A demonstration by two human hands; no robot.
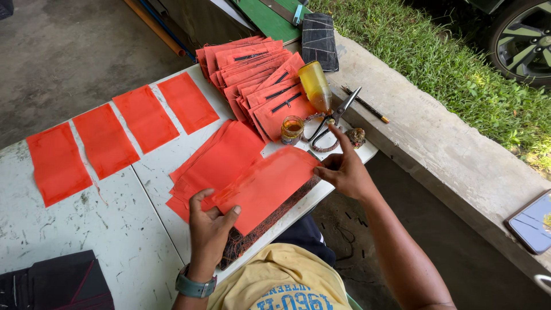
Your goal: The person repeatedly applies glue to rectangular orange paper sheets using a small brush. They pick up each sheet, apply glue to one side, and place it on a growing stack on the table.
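Note:
My left hand (208, 228) grips the near end of an orange fabric rectangle (267, 186), thumb on top. My right hand (343, 166) pinches the same piece at its far right corner. The piece lies tilted over a dark mesh sheet (258, 229) at the table's near edge. Under and behind it sits a stack of plain orange pieces (218, 158).
Several single orange rectangles (103, 140) lie in a row on the white table (115, 224). A fanned pile of orange zippered pieces (258, 72), a small glass jar (291, 130), an amber bottle (315, 86) and scissors (336, 117) sit at the far right. A phone (531, 221) rests on the concrete ledge.

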